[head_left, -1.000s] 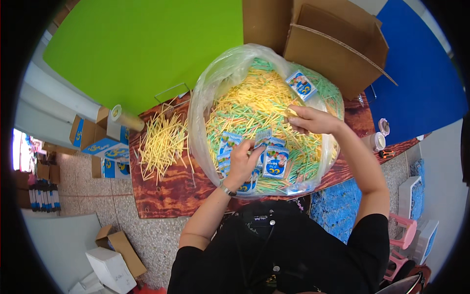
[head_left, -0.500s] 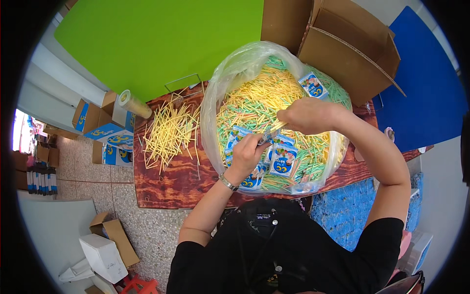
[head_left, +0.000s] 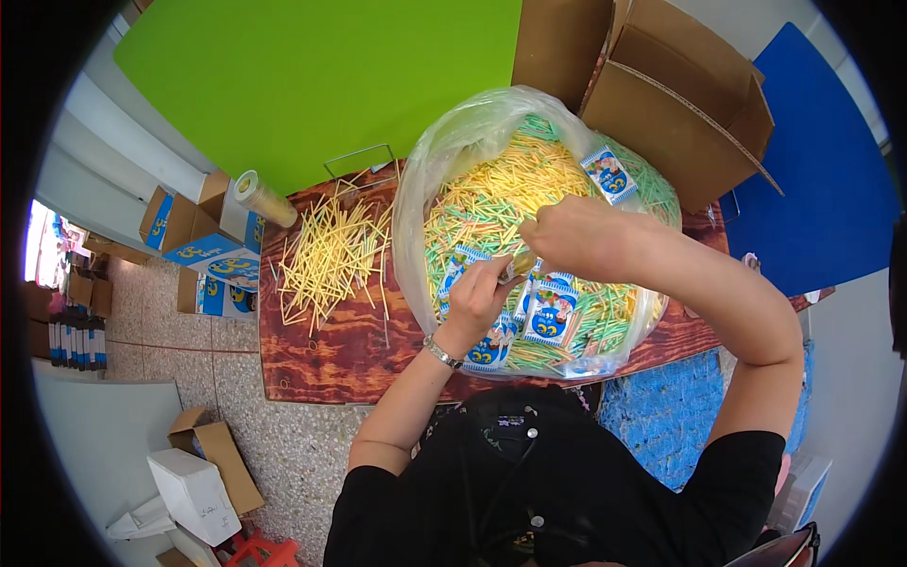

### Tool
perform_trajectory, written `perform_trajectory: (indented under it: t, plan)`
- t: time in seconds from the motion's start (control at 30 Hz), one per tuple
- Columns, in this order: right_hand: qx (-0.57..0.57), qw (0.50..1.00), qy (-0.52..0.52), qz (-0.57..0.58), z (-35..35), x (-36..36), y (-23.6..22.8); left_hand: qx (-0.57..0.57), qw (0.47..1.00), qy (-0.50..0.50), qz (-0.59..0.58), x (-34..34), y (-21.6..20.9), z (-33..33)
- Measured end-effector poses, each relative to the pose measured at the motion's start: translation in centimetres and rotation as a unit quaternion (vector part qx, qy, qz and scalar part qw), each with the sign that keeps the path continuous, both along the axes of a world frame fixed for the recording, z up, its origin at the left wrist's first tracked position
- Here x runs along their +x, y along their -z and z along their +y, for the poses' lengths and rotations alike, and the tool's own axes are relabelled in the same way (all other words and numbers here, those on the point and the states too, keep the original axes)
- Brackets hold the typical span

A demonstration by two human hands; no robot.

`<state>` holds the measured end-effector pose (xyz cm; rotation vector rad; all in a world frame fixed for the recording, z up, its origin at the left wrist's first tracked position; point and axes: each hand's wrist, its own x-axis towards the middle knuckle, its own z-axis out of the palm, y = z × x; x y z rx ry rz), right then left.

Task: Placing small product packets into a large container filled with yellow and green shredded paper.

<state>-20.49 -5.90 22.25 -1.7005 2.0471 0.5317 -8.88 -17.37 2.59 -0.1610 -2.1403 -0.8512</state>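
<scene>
A large clear plastic bag point(head_left: 412, 213) lies wide open in front of me, full of short thin sticks point(head_left: 515, 180) in yellow, green and pale orange. My left hand point(head_left: 472, 300) is closed around a small packet point(head_left: 518, 267), held over the sticks with its mouth facing my right hand. Just above that mouth, my right hand point(head_left: 590, 241) has its fingers curled together; what they hold, if anything, is hidden. Several flat blue-and-white packets point(head_left: 551, 315) lie on the sticks below and beside my left hand. Another packet point(head_left: 608, 175) rests near the bag's far right side.
Longer yellow sticks point(head_left: 331, 255) are heaped on the reddish wooden table point(head_left: 312, 364) left of the bag. A roll of clear film point(head_left: 265, 198) stands at its left end. Behind are a green board point(head_left: 312, 76) and an open cardboard box point(head_left: 675, 123); a blue board point(head_left: 812, 170) is at right.
My right hand has moved slightly left, closer over the packet's mouth. The yellow sticks that showed between its fingers and the packet are no longer visible there. My left hand keeps its grip.
</scene>
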Motion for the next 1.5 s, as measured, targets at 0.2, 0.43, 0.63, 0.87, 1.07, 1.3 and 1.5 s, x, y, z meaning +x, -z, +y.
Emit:
perform_trajectory:
  t: [0.2, 0.43, 0.63, 0.87, 1.07, 1.3, 1.5]
  plan:
    - [-0.379, 0.923, -0.028, -0.064, 3.2, -0.6, 4.8, 0.084, 0.994, 0.040, -0.048, 0.8, 0.1, -0.5]
    - [-0.395, 0.906, 0.087, -0.122, 4.2, 4.5, 14.6, 0.114, 0.943, 0.173, -0.259, 5.7, 1.2, -2.8]
    - [-0.357, 0.923, 0.125, -0.072, 4.8, 7.5, 21.0, -0.002, 0.949, 0.094, -0.302, 8.7, 6.2, -2.7]
    - [-0.401, 0.876, 0.249, 0.100, 10.0, 1.1, 20.0, 0.016, 0.926, 0.010, -0.376, 9.0, 5.9, -2.3]
    - [-0.384, 0.847, 0.366, -0.026, 11.4, 0.2, 20.6, 0.010, 0.974, -0.006, -0.224, 5.9, 4.3, -0.8]
    - [-0.510, 0.841, 0.158, 0.094, 11.5, 0.7, 17.1, 0.024, 0.981, 0.074, -0.175, 1.2, 1.6, 3.2]
    - [-0.504, 0.800, 0.291, -0.147, 9.8, 2.1, 14.6, 0.226, 0.912, 0.171, -0.295, -0.4, 2.3, 3.4]
